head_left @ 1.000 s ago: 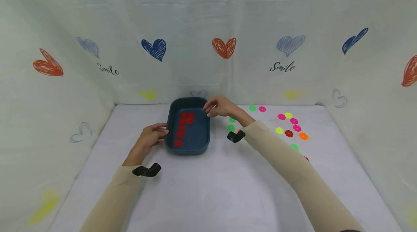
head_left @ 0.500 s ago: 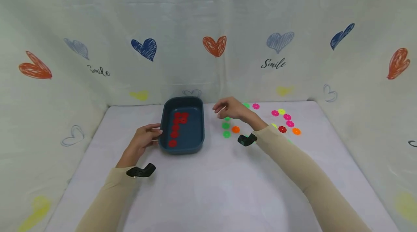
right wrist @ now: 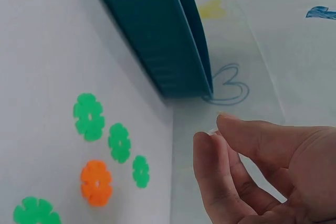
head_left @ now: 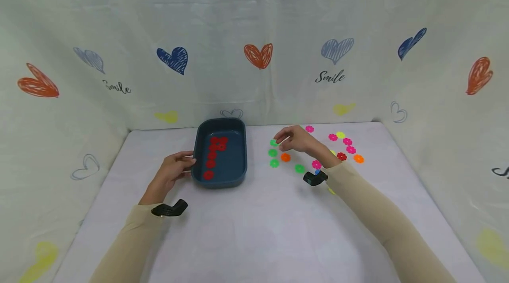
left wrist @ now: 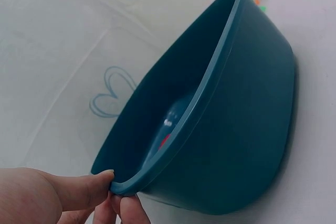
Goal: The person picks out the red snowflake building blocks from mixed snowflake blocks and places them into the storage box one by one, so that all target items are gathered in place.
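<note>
Head view: deep blue-green plastic tray w/ rounded corners [head_left: 218,184] sits on the white covered desk [head_left: 254,230], far side close to the printed curtain [head_left: 222,66]; whether they touch, can't tell. Left grip [head_left: 173,170] pinches the tray's left rim, thumb over, fingers under, prob. b/c a thin raised edge is easy to hold steady. Right grip [head_left: 294,138] hovers right of the tray, fingers loosely bent, seemingly holding nothing; pale speck by the thumb is prob. a nail. Height above desk unclear.

Red plastic flower-shaped pcs [head_left: 210,164] lie along the tray's left half, bunched at its far end; overlap makes the no. unsure. Prob. grouped by colour. Bright green flower-shaped pcs [head_left: 272,152] and an orange one [head_left: 285,157] lie right of the tray; a dark red one [head_left: 341,156] is well apart, further right.

Hidden: blue pc [head_left: 317,171] mostly behind the black wrist mount [head_left: 315,179]; yellow pc [head_left: 332,191] cut by the beige sleeve [head_left: 358,194]. Left wrist view: tray wall blocks the inside, bar a red sliver.
</note>
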Available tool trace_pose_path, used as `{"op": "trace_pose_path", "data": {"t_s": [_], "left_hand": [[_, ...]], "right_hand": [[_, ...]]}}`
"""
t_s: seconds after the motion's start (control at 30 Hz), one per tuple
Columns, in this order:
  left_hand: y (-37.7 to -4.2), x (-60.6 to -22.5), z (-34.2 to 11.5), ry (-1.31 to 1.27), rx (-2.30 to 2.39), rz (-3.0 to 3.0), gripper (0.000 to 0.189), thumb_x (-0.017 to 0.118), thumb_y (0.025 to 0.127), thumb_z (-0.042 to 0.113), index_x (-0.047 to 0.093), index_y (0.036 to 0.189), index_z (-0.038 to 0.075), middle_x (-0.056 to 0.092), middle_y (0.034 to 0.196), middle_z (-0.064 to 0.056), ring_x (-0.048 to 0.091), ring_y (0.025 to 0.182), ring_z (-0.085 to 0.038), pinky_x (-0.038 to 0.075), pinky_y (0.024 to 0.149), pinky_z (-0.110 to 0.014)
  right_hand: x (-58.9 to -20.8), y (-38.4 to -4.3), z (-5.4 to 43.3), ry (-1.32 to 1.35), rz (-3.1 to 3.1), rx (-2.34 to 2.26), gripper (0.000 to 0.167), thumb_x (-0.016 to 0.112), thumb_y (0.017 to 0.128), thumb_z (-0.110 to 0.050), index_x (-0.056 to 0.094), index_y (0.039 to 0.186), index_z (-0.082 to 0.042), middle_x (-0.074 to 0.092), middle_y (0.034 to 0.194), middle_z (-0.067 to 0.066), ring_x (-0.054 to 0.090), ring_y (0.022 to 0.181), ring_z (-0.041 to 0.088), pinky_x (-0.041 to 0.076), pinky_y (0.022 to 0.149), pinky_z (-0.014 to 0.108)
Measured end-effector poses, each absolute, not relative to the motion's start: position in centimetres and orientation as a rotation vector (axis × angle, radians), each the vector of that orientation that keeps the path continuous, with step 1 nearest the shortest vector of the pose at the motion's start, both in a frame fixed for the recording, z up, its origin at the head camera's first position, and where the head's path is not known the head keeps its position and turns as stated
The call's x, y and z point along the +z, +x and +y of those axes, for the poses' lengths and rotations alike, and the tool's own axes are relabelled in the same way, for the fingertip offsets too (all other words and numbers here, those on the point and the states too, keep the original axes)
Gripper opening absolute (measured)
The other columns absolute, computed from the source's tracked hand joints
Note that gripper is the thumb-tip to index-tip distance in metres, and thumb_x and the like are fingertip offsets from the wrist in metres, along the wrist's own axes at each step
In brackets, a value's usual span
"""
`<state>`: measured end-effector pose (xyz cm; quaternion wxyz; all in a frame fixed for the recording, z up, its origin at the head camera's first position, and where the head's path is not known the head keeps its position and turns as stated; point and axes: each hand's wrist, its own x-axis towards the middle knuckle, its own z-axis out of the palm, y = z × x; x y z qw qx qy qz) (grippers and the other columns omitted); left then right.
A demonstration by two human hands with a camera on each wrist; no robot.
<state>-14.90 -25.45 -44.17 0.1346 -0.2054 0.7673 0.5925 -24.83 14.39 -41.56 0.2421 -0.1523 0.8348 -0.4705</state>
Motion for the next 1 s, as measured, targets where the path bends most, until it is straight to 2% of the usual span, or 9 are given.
{"op": "trace_pose_path", "data": {"t_s": [0.23,0.57,0.77,1.0], "left_hand": [[-14.9,-44.2,-25.4,-0.587,1.716,2.232,0.055,0.063,0.106,0.009,0.045,0.156,-0.003,0.061,0.122,-0.012,0.062,0.085,-0.007,0.057,0.072,-0.022],[-14.9,-44.1,-25.3,-0.612,1.71,2.23,0.054,0.064,0.106,0.01,0.046,0.156,-0.002,0.061,0.124,-0.014,0.062,0.085,-0.009,0.056,0.071,-0.022],[-14.8,-44.0,-25.4,-0.588,1.719,2.226,0.056,0.064,0.106,0.01,0.045,0.156,-0.003,0.061,0.122,-0.011,0.062,0.085,-0.008,0.057,0.071,-0.022],[-15.0,-44.0,-25.4,-0.6,1.698,2.229,0.054,0.063,0.106,0.011,0.046,0.157,-0.001,0.059,0.128,-0.014,0.062,0.089,-0.01,0.056,0.073,-0.022]], "right_hand": [[-42.3,-24.2,16.2,-0.382,2.297,-1.295,0.038,0.072,0.097,0.002,0.064,0.133,0.008,0.066,0.128,0.028,0.071,0.101,0.027,0.06,0.094,0.036],[-43.2,-23.6,18.4,-0.326,2.302,-1.294,0.038,0.069,0.099,0.0,0.064,0.136,0.007,0.068,0.127,0.026,0.068,0.107,0.027,0.059,0.093,0.031],[-43.5,-23.0,19.8,-0.293,2.292,-1.314,0.04,0.069,0.1,-0.002,0.061,0.138,0.009,0.066,0.13,0.029,0.071,0.106,0.028,0.059,0.097,0.038],[-43.5,-22.6,21.5,-0.231,2.327,-1.297,0.04,0.069,0.101,-0.005,0.061,0.139,0.006,0.066,0.133,0.026,0.072,0.108,0.029,0.058,0.1,0.042]]}}
